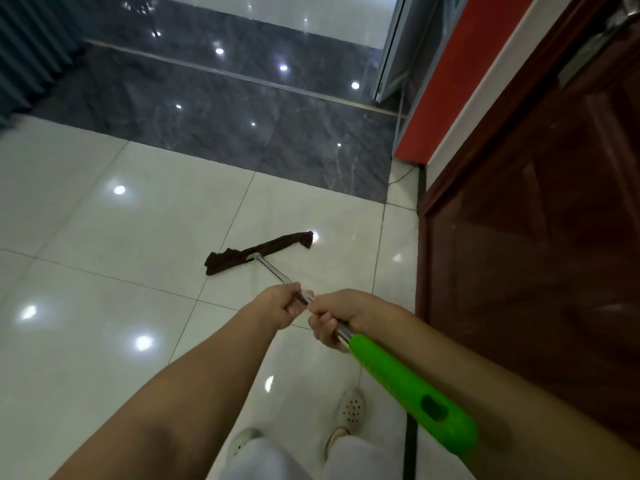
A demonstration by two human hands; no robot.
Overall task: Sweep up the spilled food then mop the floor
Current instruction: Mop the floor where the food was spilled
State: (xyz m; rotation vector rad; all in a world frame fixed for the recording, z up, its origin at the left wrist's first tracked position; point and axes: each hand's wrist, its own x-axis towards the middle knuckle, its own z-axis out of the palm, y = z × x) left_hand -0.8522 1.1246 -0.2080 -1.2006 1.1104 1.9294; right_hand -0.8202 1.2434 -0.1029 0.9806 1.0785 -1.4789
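- A dark ribbed panel (31, 46) stands at the far left, where the pale tiles meet the dark ones.
- The floor (86, 271) near the person is glossy white tile, with round light reflections scattered over it.
- Farther off, a band of dark grey marble tile (207, 109) runs across the scene, with a thin metal strip (242, 77) set into it on a slant.
- The mop (273, 270) lies in the middle of the white tiles, its dark brown cloth head (258, 252) flat on the floor and stretched from left to right, the right end a little farther away.
- The mop's shiny metal pole rises from the middle of the head toward the person and ends in a bright green handle (412, 393) with an oval hole near its tip.
- The left hand (285, 308) holds the metal pole with fingers curled round it, farther down the pole toward the head.
- The right hand (337, 322) grips the pole just behind the left one, nearly touching it, its fingers wrapped tight right where the metal meets the green handle.
- Below the arms, two white perforated shoes (349, 408) and pale trouser legs (277, 459) show at the near edge, standing on the white tile.
- To the right of the mop, a dark red-brown wooden door (536, 254) fills the near right side.
- Beyond the door, a red wall panel (440, 81) with a white strip (485, 81) beside it stands at the far right, and a metal door frame (391, 46) rises just left of it.
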